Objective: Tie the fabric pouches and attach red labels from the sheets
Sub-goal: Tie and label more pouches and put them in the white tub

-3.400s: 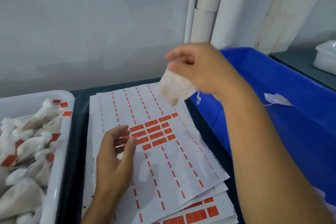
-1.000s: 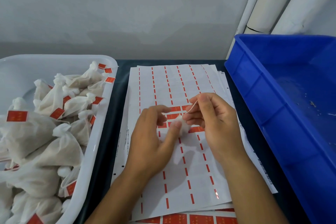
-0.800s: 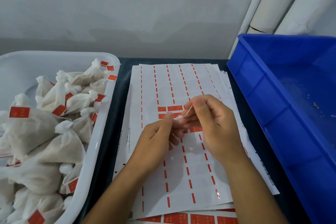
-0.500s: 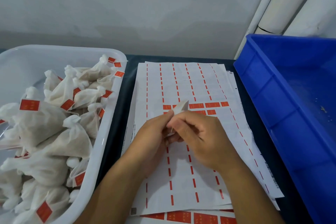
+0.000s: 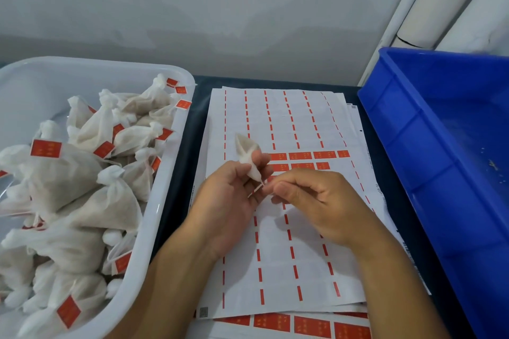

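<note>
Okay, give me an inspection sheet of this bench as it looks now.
Surface: dark tabletop, mostly covered.
Job's things: small pouch over the label sheets; a few red labels left on the top sheet; white tub heaped with labelled pouches.
Clutter: specks in the blue bin.
Grips: left hand pinches the pouch; right hand pinches at its string end.
Cables: nothing seen.
Surroundings: grey wall, white pipes.
</note>
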`<state>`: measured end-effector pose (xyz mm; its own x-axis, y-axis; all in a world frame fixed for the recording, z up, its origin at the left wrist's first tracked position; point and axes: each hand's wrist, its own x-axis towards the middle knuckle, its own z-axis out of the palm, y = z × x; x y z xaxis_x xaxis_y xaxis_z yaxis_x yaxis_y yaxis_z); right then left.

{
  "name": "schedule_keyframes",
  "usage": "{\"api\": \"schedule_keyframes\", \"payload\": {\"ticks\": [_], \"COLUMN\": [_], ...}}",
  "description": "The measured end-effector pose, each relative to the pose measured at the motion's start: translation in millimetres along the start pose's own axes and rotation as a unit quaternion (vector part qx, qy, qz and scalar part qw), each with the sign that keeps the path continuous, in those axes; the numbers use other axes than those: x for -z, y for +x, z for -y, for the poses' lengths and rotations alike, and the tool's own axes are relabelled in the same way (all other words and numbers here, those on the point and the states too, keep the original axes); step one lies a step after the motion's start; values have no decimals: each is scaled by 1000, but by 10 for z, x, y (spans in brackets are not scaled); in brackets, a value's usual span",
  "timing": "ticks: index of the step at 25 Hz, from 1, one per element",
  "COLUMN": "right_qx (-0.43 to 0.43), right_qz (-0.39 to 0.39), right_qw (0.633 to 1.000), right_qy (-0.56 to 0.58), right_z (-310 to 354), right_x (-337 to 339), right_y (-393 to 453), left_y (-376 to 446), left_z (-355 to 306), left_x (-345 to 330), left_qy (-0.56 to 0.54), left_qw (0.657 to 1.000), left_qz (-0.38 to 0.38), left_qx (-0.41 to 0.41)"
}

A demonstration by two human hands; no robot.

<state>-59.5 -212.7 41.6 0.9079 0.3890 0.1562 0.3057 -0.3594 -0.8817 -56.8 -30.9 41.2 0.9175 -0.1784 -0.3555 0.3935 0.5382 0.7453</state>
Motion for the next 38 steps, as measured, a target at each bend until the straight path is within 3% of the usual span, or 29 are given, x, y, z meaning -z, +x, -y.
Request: {"api": "schedule_keyframes", "payload": {"ticks": [4, 9, 12, 17, 22, 28, 33, 38], "right_qx": [-49, -114, -101, -62, -17, -11, -33, -39], "right_qz": [-26, -85, -107, -74, -57, -84, -91, -41], "right_qw": [998, 987, 988, 995, 998, 996, 995, 995], "right_qy": [-5, -74, -47, 17, -13, -17, 33, 80], "right_z": [-48, -85, -74, 3, 26, 50, 4, -28], "right_x": [19, 18, 34, 14, 31, 11, -13, 5], "right_y": [4, 17, 23, 13, -13, -23, 13, 19], "left_y": [-28, -4, -11, 9, 13, -19, -23, -38], "left_z": [-21, 13, 80, 104, 181, 202, 198, 190], "left_x": [15, 72, 85, 126, 111, 51, 49, 11], "left_qy": [30, 232, 495, 664, 709, 685, 615, 515], "left_qw": [999, 966, 858, 717, 663, 679, 744, 829], "left_qz": [11, -48, -83, -18, 11, 43, 78, 61], "left_qx": [-42, -103, -109, -212, -242, -260, -249, -208]}}
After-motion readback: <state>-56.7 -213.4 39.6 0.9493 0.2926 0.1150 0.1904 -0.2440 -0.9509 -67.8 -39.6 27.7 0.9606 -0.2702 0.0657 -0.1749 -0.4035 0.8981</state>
